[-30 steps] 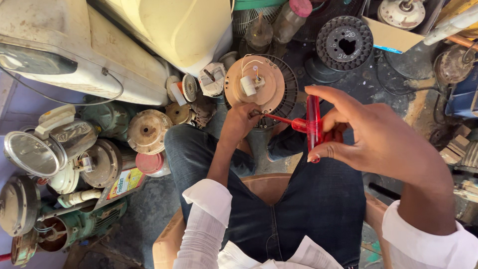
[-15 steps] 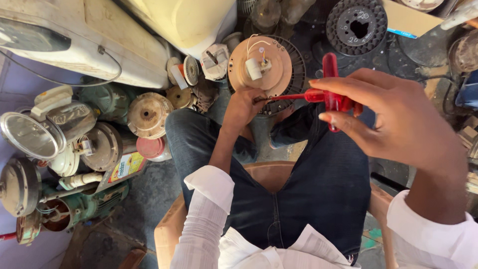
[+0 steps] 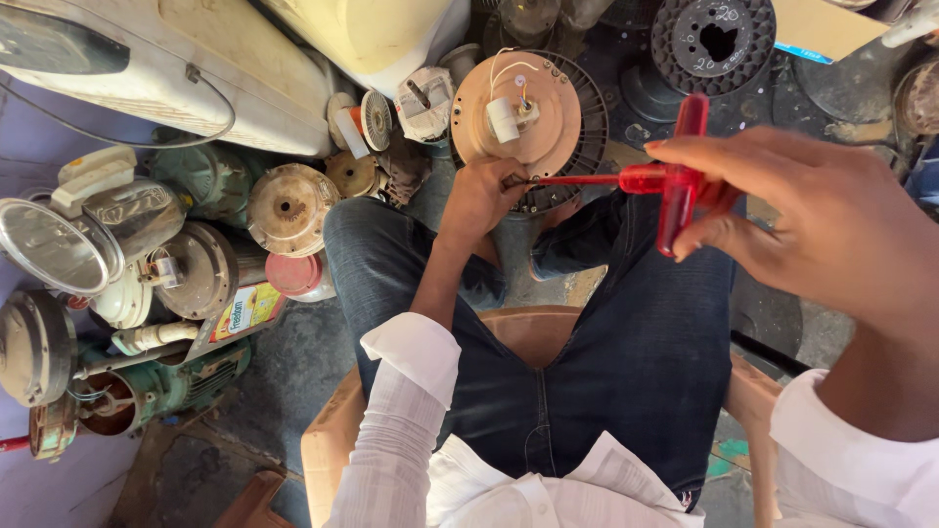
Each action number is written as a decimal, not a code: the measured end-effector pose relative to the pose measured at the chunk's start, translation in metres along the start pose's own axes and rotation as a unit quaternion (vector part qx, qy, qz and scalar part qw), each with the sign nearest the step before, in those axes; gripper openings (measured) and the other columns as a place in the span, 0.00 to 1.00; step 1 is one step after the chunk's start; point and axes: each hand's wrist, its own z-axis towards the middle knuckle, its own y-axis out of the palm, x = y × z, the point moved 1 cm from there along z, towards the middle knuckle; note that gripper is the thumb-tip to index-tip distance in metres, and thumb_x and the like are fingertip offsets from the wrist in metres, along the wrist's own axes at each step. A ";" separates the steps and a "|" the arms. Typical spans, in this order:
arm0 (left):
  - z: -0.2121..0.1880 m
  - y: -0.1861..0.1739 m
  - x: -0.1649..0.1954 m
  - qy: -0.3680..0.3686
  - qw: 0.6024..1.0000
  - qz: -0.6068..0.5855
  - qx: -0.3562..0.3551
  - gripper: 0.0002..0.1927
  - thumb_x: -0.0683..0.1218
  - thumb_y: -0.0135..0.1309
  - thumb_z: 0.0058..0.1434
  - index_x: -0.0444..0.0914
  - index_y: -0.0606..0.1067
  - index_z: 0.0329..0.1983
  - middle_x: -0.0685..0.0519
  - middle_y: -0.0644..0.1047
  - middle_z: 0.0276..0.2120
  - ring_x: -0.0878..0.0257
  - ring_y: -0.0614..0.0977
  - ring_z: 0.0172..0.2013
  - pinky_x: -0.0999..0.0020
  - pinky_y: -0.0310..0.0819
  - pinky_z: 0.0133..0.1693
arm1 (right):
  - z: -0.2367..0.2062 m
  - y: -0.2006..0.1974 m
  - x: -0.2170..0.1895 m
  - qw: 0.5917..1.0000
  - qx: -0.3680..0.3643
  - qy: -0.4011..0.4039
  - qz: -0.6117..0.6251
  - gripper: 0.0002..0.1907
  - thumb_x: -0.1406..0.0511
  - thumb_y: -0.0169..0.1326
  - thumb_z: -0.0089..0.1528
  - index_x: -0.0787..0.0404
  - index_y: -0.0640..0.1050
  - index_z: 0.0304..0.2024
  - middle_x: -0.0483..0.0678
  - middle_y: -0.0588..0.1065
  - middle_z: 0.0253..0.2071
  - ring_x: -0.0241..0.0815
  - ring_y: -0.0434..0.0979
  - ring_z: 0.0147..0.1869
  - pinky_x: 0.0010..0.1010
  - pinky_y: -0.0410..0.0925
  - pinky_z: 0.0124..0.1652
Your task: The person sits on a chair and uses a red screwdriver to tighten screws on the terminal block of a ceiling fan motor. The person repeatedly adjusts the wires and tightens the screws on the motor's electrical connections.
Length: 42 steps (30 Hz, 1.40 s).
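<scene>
A round tan fan motor housing [image 3: 504, 147] with a white capacitor and wires on its face rests between my knees against a black ribbed disc. My left hand [image 3: 481, 196] grips its lower edge. My right hand [image 3: 812, 210] holds a red T-handle screwdriver [image 3: 675, 181]; the metal shaft points left and its tip touches the housing's lower rim beside my left fingers. I sit on a tan plastic chair [image 3: 328, 445], in blue jeans and a white shirt.
Several old motors, metal covers and a red cap [image 3: 291, 274] crowd the floor at left, with a green pump [image 3: 166, 386] below. A cream appliance body [image 3: 186, 73] lies top left. A black toothed wheel [image 3: 712, 41] sits top right.
The view has shifted so the housing sits higher in frame. My right hand has turned the T-handle and drifted right; my left hand stays on the housing's rim.
</scene>
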 end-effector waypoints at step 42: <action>-0.004 0.006 -0.012 0.046 0.998 -0.036 -0.005 0.12 0.41 0.69 0.54 0.36 0.79 0.39 0.44 0.81 0.32 0.48 0.84 0.35 0.59 0.79 0.39 | 0.007 0.025 -0.039 0.945 0.250 0.013 -0.209 0.23 0.58 0.73 0.65 0.60 0.74 0.26 0.44 0.70 0.19 0.40 0.70 0.21 0.28 0.59 0.23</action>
